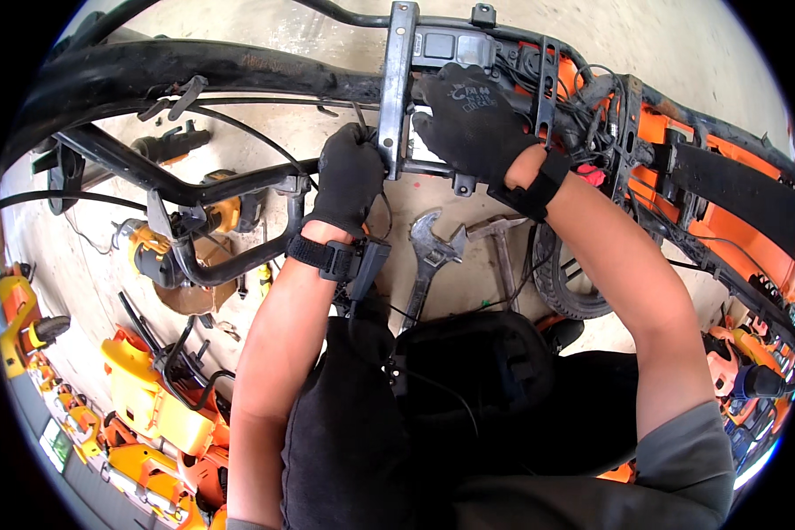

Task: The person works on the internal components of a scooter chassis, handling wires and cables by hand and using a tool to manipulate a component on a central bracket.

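Both my hands wear black gloves and work at a black tubular vehicle frame [212, 71]. My left hand [349, 181] is closed just left of a flat grey metal crossbar [397, 88]. A thin black cable [359, 113] comes out of the top of that fist; what lies inside the fingers is hidden. On the right of the crossbar, my right hand [475, 124] lies back up over the frame, thumb apart from the fingers, their tips partly hidden. A black rectangular box [443, 44] sits just beyond it, with loose wiring to its right.
An adjustable wrench [431, 252] and a hammer [502, 247] lie below the frame. A black tyre [570, 278] is at their right. Yellow power tools [146, 247] rest on the floor at left. Orange and yellow body parts [155, 389] crowd the lower left; orange panels [733, 230] line the right.
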`<state>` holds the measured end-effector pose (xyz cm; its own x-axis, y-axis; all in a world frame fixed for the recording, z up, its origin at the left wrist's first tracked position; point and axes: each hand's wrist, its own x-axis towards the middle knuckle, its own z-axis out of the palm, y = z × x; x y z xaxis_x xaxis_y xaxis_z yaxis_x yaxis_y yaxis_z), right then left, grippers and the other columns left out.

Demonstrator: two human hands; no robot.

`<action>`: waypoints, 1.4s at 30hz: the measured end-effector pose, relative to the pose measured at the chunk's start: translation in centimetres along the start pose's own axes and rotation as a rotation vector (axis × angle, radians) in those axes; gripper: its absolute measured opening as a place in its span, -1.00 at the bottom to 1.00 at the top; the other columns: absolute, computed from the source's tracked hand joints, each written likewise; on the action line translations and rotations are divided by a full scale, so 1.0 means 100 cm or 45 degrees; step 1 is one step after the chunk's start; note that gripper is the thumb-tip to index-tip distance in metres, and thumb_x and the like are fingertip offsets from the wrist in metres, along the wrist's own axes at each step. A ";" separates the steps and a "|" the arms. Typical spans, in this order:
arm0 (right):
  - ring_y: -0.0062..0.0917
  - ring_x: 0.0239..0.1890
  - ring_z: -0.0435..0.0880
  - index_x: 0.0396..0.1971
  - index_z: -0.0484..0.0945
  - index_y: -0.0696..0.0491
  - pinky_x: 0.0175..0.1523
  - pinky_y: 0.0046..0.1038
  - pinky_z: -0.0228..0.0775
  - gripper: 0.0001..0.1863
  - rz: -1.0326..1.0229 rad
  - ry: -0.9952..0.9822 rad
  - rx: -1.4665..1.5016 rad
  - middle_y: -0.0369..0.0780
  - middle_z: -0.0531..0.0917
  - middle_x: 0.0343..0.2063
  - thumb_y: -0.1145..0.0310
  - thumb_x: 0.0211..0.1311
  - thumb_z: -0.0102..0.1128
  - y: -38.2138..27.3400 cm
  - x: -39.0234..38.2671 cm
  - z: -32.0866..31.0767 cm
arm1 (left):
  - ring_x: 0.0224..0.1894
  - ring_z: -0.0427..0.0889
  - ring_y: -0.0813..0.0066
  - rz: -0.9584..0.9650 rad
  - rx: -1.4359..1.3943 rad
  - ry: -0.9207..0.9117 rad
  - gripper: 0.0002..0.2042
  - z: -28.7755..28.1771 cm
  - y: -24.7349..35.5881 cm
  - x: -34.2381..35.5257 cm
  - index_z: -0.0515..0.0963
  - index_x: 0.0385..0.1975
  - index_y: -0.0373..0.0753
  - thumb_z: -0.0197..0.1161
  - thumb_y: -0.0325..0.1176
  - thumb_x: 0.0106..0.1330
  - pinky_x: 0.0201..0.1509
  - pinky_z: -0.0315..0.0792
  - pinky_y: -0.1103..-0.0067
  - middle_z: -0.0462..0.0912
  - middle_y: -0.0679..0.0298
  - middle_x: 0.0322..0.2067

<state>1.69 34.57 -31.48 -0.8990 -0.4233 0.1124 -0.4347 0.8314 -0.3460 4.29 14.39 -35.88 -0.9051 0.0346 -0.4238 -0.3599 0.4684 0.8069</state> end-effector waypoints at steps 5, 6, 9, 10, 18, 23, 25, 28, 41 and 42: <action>-0.14 -0.22 0.61 -0.31 0.62 0.11 -0.05 -0.13 0.44 -0.71 -0.135 0.140 -0.029 -0.02 0.64 -0.35 0.21 0.04 0.26 0.004 -0.006 0.013 | -0.28 0.69 -0.04 0.046 0.137 0.012 -0.81 0.002 -0.001 -0.002 0.64 -0.34 -0.42 0.07 -0.53 0.20 -0.12 0.53 0.22 0.69 -0.12 -0.40; -0.13 -0.22 0.61 -0.30 0.62 0.11 -0.04 -0.12 0.43 -0.70 -0.153 0.166 -0.015 -0.02 0.64 -0.34 0.23 0.03 0.27 0.004 -0.007 0.014 | -0.26 0.69 -0.05 0.098 0.157 -0.004 -0.81 0.000 -0.004 -0.002 0.64 -0.34 -0.41 0.08 -0.53 0.19 -0.10 0.52 0.22 0.69 -0.11 -0.40; -0.08 -0.17 0.60 -0.24 0.62 0.15 0.01 -0.11 0.42 -0.67 -0.031 -0.029 0.099 0.01 0.64 -0.28 0.27 0.03 0.28 -0.008 -0.001 -0.009 | -0.60 0.62 0.36 0.215 0.091 0.052 -0.79 -0.001 -0.003 -0.008 0.67 -0.33 -0.38 0.04 -0.54 0.21 -0.49 0.47 0.44 0.64 0.08 -0.62; -0.03 -0.11 0.59 -0.16 0.61 0.17 0.05 -0.11 0.41 -0.64 0.007 -0.069 0.135 0.05 0.63 -0.22 0.28 0.07 0.27 -0.003 0.001 -0.006 | -0.59 0.63 0.35 0.174 0.079 0.009 -0.79 -0.002 0.002 -0.010 0.67 -0.33 -0.38 0.05 -0.54 0.22 -0.49 0.47 0.44 0.64 0.08 -0.62; -0.10 -0.18 0.65 -0.06 0.62 0.11 -0.03 -0.16 0.45 -0.65 0.300 -0.303 0.286 0.01 0.67 -0.29 0.24 0.23 0.18 -0.001 0.003 -0.004 | -0.60 0.60 0.44 0.164 -0.046 -0.072 -0.76 -0.004 0.001 -0.011 0.67 -0.29 -0.40 0.02 -0.49 0.29 -0.48 0.46 0.52 0.60 0.13 -0.63; -0.10 -0.13 0.64 -0.03 0.60 0.11 -0.01 -0.18 0.45 -0.62 0.291 -0.370 0.203 0.00 0.66 -0.23 0.20 0.24 0.18 -0.003 0.006 -0.007 | -0.60 0.47 0.66 -0.104 -0.623 -0.252 -0.76 -0.011 0.010 -0.017 0.66 -0.26 -0.35 0.10 -0.33 0.38 -0.52 0.39 0.64 0.57 0.36 -0.58; -0.10 -0.08 0.63 0.00 0.58 0.09 0.02 -0.19 0.44 -0.59 0.288 -0.368 0.219 0.00 0.64 -0.17 0.16 0.26 0.17 -0.005 0.006 -0.011 | -0.60 0.46 0.66 -0.097 -0.668 -0.286 -0.73 -0.017 0.022 -0.016 0.67 -0.30 -0.35 0.16 -0.24 0.39 -0.53 0.36 0.64 0.55 0.38 -0.60; -0.06 -0.09 0.63 -0.03 0.56 0.10 0.01 -0.16 0.45 -0.59 0.304 -0.262 0.259 0.02 0.63 -0.18 0.13 0.25 0.18 -0.005 0.000 -0.007 | -0.59 0.44 0.70 -0.218 -0.527 -0.294 -0.70 -0.013 0.030 -0.015 0.67 -0.38 -0.36 0.27 -0.18 0.36 -0.51 0.29 0.65 0.57 0.39 -0.60; -0.02 -0.16 0.68 -0.17 0.53 0.15 -0.05 -0.15 0.52 -0.74 0.468 -0.085 0.470 0.04 0.67 -0.21 0.33 0.19 0.19 -0.015 0.009 0.010 | -0.56 0.49 0.64 -0.136 -0.190 -0.196 -0.70 0.000 0.009 0.006 0.70 -0.41 -0.38 0.31 -0.20 0.29 -0.47 0.34 0.60 0.63 0.34 -0.58; -0.03 -0.14 0.68 -0.17 0.53 0.16 -0.04 -0.17 0.52 -0.74 0.490 -0.074 0.551 0.05 0.67 -0.21 0.34 0.19 0.19 -0.012 0.011 0.010 | -0.57 0.48 0.65 -0.142 -0.274 -0.223 -0.70 -0.001 0.013 0.005 0.70 -0.43 -0.37 0.30 -0.20 0.29 -0.48 0.32 0.61 0.61 0.35 -0.59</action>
<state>1.27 32.76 -31.90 -0.9783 -0.1491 -0.1442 -0.0049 0.7117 -0.7025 3.37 14.91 -34.95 -0.8111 0.1537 -0.5644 -0.5118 0.2808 0.8119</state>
